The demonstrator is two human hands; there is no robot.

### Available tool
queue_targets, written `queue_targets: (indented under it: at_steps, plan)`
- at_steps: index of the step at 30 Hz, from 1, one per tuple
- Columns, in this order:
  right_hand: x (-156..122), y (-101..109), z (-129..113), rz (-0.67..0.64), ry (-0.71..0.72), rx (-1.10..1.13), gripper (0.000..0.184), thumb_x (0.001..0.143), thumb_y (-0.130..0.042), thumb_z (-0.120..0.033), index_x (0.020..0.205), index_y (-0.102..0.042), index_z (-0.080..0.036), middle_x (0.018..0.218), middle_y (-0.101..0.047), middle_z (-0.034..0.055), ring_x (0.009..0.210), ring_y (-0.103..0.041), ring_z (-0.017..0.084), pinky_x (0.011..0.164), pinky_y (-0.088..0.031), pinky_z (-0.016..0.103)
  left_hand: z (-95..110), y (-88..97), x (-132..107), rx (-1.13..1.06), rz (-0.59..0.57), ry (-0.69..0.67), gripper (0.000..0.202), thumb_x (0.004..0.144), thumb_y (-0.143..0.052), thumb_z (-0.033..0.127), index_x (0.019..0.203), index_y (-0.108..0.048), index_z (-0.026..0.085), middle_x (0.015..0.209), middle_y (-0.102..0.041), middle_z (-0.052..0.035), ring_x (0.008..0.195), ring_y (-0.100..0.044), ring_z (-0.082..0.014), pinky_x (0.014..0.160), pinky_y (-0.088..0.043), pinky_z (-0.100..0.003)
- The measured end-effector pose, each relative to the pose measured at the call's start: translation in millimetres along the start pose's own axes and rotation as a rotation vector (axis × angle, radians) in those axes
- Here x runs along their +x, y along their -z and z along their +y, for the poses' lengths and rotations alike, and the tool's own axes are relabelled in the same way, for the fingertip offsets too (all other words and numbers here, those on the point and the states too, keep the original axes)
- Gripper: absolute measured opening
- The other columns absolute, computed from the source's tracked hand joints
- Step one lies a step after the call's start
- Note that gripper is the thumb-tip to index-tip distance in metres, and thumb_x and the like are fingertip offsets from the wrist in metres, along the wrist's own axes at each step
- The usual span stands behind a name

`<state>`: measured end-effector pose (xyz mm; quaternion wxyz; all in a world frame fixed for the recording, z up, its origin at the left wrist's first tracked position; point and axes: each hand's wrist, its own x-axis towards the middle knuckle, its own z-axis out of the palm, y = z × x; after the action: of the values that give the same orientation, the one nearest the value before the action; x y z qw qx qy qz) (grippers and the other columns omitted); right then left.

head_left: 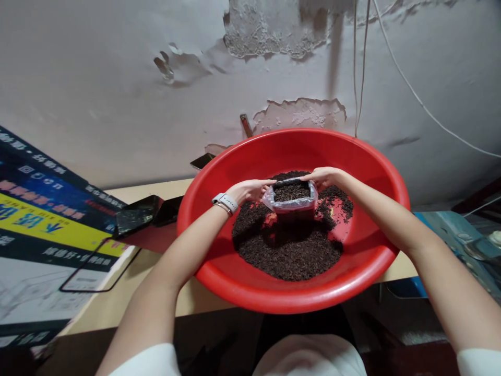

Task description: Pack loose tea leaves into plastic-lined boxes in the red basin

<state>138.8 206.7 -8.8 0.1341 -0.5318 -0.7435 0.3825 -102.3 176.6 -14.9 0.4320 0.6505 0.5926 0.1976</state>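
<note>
The small clear plastic bag [291, 197], packed with dark, coarse granules, probably handles as a soft, slack thing with some weight low down: its thin film would sag and could spill or tear if lifted by one side, so the rolled rim at both ends looks the safest place to take hold. The person does just that. The left hand [250, 189], with a pale watch [225, 201] and a thin bracelet at the wrist, pinches the bag's left rim with narrow fingers; the right hand [324, 177] pinches the right rim the same way, stretching the mouth open into a rough rectangle. The bag stands upright in the middle of a wide red basin [242, 284], on a loose heap of the same dark granules [289, 250]. The basin rests on the pale worktop [156, 190] and overhangs its near edge; a printed cardboard box [43, 224] lies toward the left edge.
</note>
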Motion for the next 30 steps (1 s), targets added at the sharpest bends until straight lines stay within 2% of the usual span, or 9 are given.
queue_targets:
  at_steps: [2,5,9,12,15,17,21,26,30]
  plan:
    - [-1.0,10.2,-8.5,0.013,-0.106,0.164,0.028,0.073,-0.075,-0.036,0.063,-0.058,-0.016,0.064,-0.063,0.0046,0.062,-0.061,0.015,0.071,-0.056,0.034,8.6,4.3,-4.3,-0.095,0.046,-0.007,0.025,0.073,-0.069,0.029,0.056,-0.055,0.017,0.051,-0.052,0.0014,0.045,-0.046,-0.0100,0.051,-0.045,-0.026]
    - [-4.5,27.0,-21.3,0.221,0.000,0.225,0.008,0.073,-0.067,-0.014,0.067,-0.062,-0.016,0.063,-0.062,0.0031,0.061,-0.060,0.015,0.072,-0.055,0.034,20.4,14.6,-13.2,-0.136,0.257,-0.091,0.013,0.064,-0.072,0.016,0.061,-0.059,0.015,0.051,-0.051,0.0040,0.044,-0.041,-0.0061,0.048,-0.037,-0.021]
    - [-14.5,42.6,-30.4,0.389,0.104,0.132,0.006,0.076,-0.067,-0.020,0.079,-0.067,-0.014,0.068,-0.065,0.0073,0.065,-0.064,0.020,0.070,-0.057,0.038,30.8,23.6,-26.1,0.009,0.493,-0.107,0.026,0.061,-0.080,0.029,0.070,-0.060,0.015,0.054,-0.057,0.0014,0.049,-0.052,-0.0103,0.051,-0.042,-0.021]
    - [-21.3,44.6,-29.2,0.131,0.026,-0.001,0.027,0.069,-0.077,-0.040,0.074,-0.067,-0.016,0.059,-0.064,0.0066,0.062,-0.065,0.022,0.064,-0.058,0.040,34.9,20.5,-33.7,0.128,0.175,0.078,0.036,0.062,-0.080,0.044,0.064,-0.062,0.013,0.060,-0.064,-0.0068,0.053,-0.059,-0.0156,0.050,-0.046,-0.025]
    - [-24.4,40.4,-28.4,-0.151,-0.083,-0.019,0.030,0.056,-0.086,-0.037,0.063,-0.066,-0.016,0.051,-0.062,0.0040,0.057,-0.065,0.022,0.059,-0.058,0.036,37.6,17.7,-37.8,0.135,-0.188,0.134,0.032,0.064,-0.078,0.040,0.054,-0.062,0.014,0.053,-0.062,-0.0068,0.050,-0.056,-0.0151,0.048,-0.043,-0.024]
    - [-25.7,38.9,-30.7,-0.140,-0.111,0.009,0.024,0.057,-0.085,-0.028,0.057,-0.064,-0.016,0.050,-0.062,0.0044,0.059,-0.066,0.022,0.061,-0.058,0.034,39.2,22.4,-39.2,0.078,-0.141,0.067,0.032,0.067,-0.074,0.029,0.046,-0.055,0.015,0.043,-0.052,-0.0022,0.043,-0.046,-0.0101,0.044,-0.036,-0.021]
    - [-30.8,44.2,-39.6,0.008,-0.060,0.038,0.027,0.071,-0.073,-0.021,0.050,-0.057,-0.017,0.052,-0.063,0.0055,0.064,-0.068,0.022,0.066,-0.058,0.034,42.1,41.3,-43.7,-0.079,0.127,-0.027,0.038,0.072,-0.062,0.019,0.041,-0.041,0.017,0.040,-0.038,0.0027,0.039,-0.030,-0.0046,0.042,-0.023,-0.020]
    - [-39.7,48.6,-45.6,0.153,-0.024,-0.119,0.026,0.079,-0.061,-0.020,0.054,-0.057,-0.016,0.055,-0.062,0.0058,0.061,-0.065,0.019,0.067,-0.056,0.032,44.2,44.1,-49.8,0.084,0.084,-0.034,0.043,0.076,-0.065,0.027,0.042,-0.040,0.018,0.041,-0.037,0.0035,0.040,-0.031,-0.0058,0.044,-0.024,-0.022]
    - [-41.7,45.4,-44.8,-0.108,-0.069,-0.204,0.026,0.079,-0.063,-0.024,0.055,-0.058,-0.015,0.053,-0.060,0.0044,0.054,-0.061,0.016,0.059,-0.054,0.028,42.2,34.1,-44.1,0.100,0.007,-0.009,0.036,0.076,-0.063,0.023,0.044,-0.047,0.016,0.044,-0.044,0.0010,0.042,-0.036,-0.0072,0.045,-0.028,-0.022]
